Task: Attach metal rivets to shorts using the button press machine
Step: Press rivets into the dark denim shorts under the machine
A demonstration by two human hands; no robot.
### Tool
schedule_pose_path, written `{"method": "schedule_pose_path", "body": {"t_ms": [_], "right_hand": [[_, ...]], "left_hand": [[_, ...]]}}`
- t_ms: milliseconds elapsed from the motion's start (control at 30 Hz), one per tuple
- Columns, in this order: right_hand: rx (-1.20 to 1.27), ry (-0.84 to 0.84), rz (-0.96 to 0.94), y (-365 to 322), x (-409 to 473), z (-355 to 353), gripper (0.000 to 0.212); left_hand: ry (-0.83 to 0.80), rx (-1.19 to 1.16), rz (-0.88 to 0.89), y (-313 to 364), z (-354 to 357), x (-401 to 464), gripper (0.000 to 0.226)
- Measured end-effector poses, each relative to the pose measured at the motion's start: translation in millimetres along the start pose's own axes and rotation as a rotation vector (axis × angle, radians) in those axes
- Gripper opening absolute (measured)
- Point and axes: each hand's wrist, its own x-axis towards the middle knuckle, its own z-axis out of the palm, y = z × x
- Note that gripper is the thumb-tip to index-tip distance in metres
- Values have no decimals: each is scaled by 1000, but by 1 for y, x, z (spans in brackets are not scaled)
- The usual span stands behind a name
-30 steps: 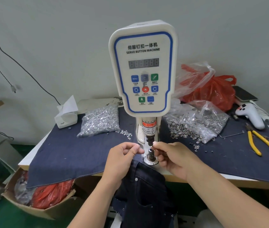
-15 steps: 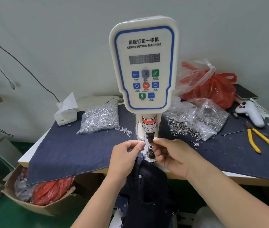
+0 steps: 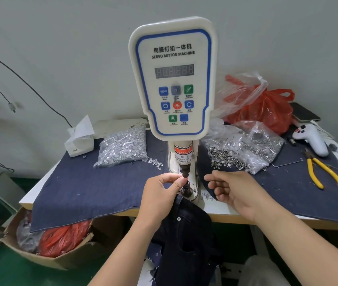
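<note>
Dark denim hangs off the table edge below the press: the shorts [image 3: 182,230], waistband end up near the lower die [image 3: 186,190], a silver rivet showing on the cloth lower down. No part of the cloth lies between the dies.

Left hand [image 3: 160,195]: fingers curled, thumb and forefinger pinched together at the tip of the upper punch [image 3: 185,171]. Whether a rivet part sits in the pinch cannot be told; too small, hidden by the fingertips. Half a second ago this hand was lower, at the die.

Right hand [image 3: 236,193]: has left the punch. Half a second back its fingertips were at the die alongside the left; now it is clear to the right, over the white ruler strip [image 3: 207,197], fingers loosely bent and spread, holding nothing visible.

Reading: the right hand's loading looks done, and it seems headed for the ring-shaped parts [image 3: 224,157] spilled from their clear bag on the blue denim mat [image 3: 81,186]. Left hand appears to be seating the upper piece.

Outward: servo button machine [image 3: 174,79], display dark. Bag of silver studs [image 3: 122,147] to its left, a few loose beside it. Yellow pliers [image 3: 325,174] far right.

Fingertip directly under the punch; the warning label [image 3: 182,155] applies.
</note>
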Motion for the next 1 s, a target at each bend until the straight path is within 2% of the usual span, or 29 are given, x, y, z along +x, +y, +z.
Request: {"method": "schedule_pose_path", "body": {"t_ms": [333, 633, 700, 800, 867, 933, 1000], "right_hand": [[5, -2, 14, 2, -2, -4, 32], [-83, -34, -51, -1, -14, 0, 36], [-112, -36, -72, 0, -18, 0, 35], [-356, -81, -232, 3, -32, 3, 26], [-597, -154, -473, 10, -47, 6, 18], [-778, -288, -649, 21, -60, 7, 19], [-934, -423, -666, 35, -68, 10, 25]], "left_hand": [[-43, 198, 44, 13, -8, 1, 8], [-85, 29, -91, 21, -11, -6, 9], [-66, -35, -147, 24, -12, -10, 16], [-11, -148, -256, 25, -18, -12, 30], [-3, -268, -318, 28, -22, -15, 36], [-11, -477, -379, 34, -23, -18, 36], [1, -636, -428, 41, -25, -18, 31]]}}
